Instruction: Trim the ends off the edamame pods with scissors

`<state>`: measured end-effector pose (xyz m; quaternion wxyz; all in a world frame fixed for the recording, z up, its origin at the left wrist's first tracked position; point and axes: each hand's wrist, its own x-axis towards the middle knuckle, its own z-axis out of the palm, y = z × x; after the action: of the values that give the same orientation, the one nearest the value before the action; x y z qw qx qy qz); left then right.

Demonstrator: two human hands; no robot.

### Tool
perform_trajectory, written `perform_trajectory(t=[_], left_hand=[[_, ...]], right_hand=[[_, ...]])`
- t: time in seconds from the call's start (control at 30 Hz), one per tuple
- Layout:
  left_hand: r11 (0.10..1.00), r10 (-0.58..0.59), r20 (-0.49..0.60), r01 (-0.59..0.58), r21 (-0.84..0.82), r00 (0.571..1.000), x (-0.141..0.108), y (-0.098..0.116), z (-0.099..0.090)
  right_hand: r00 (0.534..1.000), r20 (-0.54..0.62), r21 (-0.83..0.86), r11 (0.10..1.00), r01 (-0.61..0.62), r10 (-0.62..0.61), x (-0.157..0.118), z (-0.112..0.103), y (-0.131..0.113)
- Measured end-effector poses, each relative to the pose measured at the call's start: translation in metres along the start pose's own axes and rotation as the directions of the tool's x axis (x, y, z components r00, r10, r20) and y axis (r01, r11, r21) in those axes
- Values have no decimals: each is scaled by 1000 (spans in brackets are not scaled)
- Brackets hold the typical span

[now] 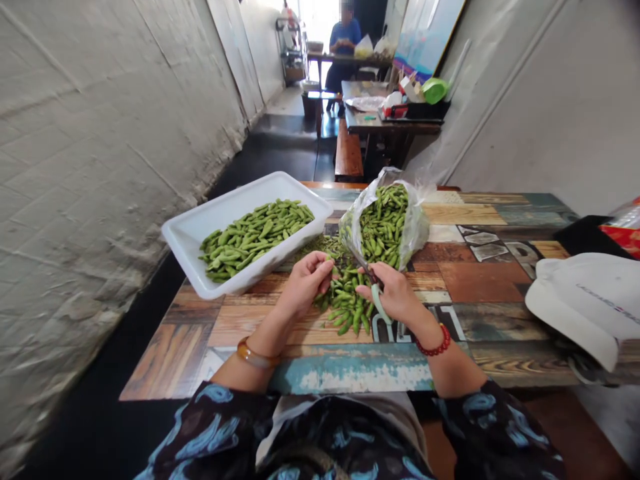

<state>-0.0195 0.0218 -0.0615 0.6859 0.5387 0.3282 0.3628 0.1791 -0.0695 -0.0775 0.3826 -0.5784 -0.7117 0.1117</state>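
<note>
The fingers of my left hand (311,280) pinch a small green pod (329,259) in my head view, and those of my right hand (393,290) are closed around scissors (379,298) with smooth, pale green loop handles; their dark blades point far and left. Between and just beyond my hands I see a loose pile of pods (350,307), plump, bumpy and curved, lying on the table (320,370). A crinkled clear plastic bag (416,230) stands at its far side, mouth gaping, packed with more pods. To the left, the smooth white tub (193,237), rounded at the corners, holds loose pods; its left end reaches past the table's left edge. Flat patchwork wood-look top gives me bare room along the near edge and rightward to the white fabric cap (585,293).
</note>
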Motion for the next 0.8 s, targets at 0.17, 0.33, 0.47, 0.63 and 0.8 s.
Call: perform_trajectory(t=[0.17, 0.33, 0.47, 0.63, 0.8], left_hand=[[977, -101, -13, 97, -189, 995, -2, 8, 5], [947, -94, -55, 72, -312, 994, -3, 9, 4], [934, -106, -14, 95, -343, 994, -3, 6, 4], [929, -126, 37, 131, -347, 991, -3, 1, 8], [935, -111, 96, 136, -327, 989, -2, -3, 12]], right_hand=[[998, -6, -37, 998, 58, -58, -2, 4, 6], [996, 66, -110, 992, 59, -52, -8, 4, 3], [992, 125, -153, 987, 46, -27, -8, 1, -3], [988, 156, -179, 983, 39, -11, -5, -2, -8], [989, 145, -153, 987, 51, -28, -5, -1, -10]])
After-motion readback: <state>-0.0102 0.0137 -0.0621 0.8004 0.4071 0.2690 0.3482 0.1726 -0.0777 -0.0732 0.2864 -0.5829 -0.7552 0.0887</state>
